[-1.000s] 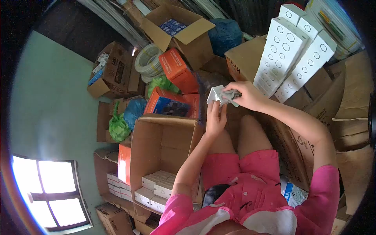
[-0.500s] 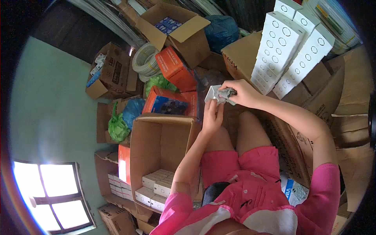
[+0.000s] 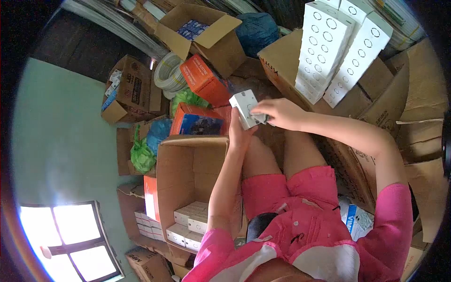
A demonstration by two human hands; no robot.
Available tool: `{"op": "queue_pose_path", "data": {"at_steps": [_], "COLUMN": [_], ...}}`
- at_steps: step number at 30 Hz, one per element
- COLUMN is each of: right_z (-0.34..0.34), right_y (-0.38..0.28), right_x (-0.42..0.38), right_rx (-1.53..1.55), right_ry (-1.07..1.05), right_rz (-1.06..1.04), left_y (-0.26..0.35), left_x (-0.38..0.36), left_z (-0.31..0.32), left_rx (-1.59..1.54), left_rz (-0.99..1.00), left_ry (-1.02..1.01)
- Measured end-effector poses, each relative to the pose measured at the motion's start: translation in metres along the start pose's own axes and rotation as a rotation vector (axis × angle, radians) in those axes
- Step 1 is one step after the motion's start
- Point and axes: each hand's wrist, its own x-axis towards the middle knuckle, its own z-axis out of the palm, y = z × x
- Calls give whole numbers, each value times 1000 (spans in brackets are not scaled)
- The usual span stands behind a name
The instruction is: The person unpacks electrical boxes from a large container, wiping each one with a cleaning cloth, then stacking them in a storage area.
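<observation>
A white electrical back box (image 3: 244,104) with round knockout marks sits in my left hand (image 3: 239,130), its fingers wrapped round the lower side. My right hand (image 3: 280,113) presses a grey cloth (image 3: 261,118) against the right side of the box. Most of the cloth is hidden under my right fingers. Below my left forearm stands an open cardboard carton (image 3: 174,181) with several similar white boxes (image 3: 190,224) at its bottom. Stacked rows of white boxes with round marks (image 3: 324,49) rise beyond my right hand.
Orange cartons (image 3: 202,77) and a green plastic bag (image 3: 142,154) lie left of my hands. An open carton of small blue packs (image 3: 218,44) stands behind. A large cardboard carton (image 3: 277,58) is at the right, and a window (image 3: 66,239) at lower left.
The white box has turned from its open side to a face with knockout marks and moved slightly left and up. My right hand with the cloth has shifted a little lower.
</observation>
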Motion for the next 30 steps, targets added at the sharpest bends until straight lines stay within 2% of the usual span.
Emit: {"op": "queue_pose_path", "data": {"at_steps": [2, 4, 5, 6, 8, 11, 12, 14, 17, 18, 20, 25, 28, 30], "right_z": [5, 2, -4, -11, -14, 0, 8, 7, 1, -10, -22, 13, 13, 1], "right_y": [11, 19, 24, 23, 23, 20, 15, 7, 21, 20, 30, 19, 21, 35], "right_x": [-4, 0, 3, 6, 7, -2, -2, -10, -4, 2, 7, -10, -13, -2], "right_rx": [-298, -272, -210, -239, -250, -348, -301, -354, -327, -357, -332, -278, -437, -313], "right_ry": [86, 198, 152, 225, 202, 166, 168, -25, 75, 171, 150, 38, 12, 108], "right_rz": [-243, -163, -65, -98, -124, -298, -368, -395, -288, -262, -171, -328, -422, -303], "left_y": [-3, -8, -12, -9, -7, -14, -13, -8, -15, -16, -15, -18, -13, -12], "left_x": [0, 0, -2, -5, -10, 4, 1, -4, 1, 1, -2, -1, 1, 2], "left_z": [-1, 3, 5, 9, 23, -1, 2, 12, 7, 7, 10, 5, 4, 2], "left_rx": [-53, -57, 6, 56, -29, -77, -62, -28, -42, -37, -7, -19, -41, -76], "left_rz": [-72, -111, -140, -194, -209, -190, -191, -185, -206, -210, -220, -246, -182, -179], "left_ry": [-28, -53, -20, -35, 37, -94, -46, 49, -39, -74, -114, 0, -1, -48]}}
